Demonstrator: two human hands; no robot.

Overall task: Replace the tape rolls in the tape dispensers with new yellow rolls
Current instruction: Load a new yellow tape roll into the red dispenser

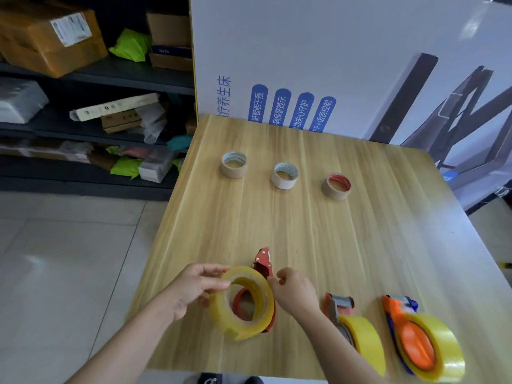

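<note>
Red dispenser (263, 264) points away from the person; yellow roll (243, 303) stands on edge.

Ahead of your hands, a wide band of bare worktop (304, 231) lies open as far as three spent cores (284, 176) in a row, with gaps between them. To the right of your right hand (295, 293), two loaded dispensers (357, 331) stand close together, blocking that side. Left of your left hand (191, 289), the worktop edge is near.
</note>
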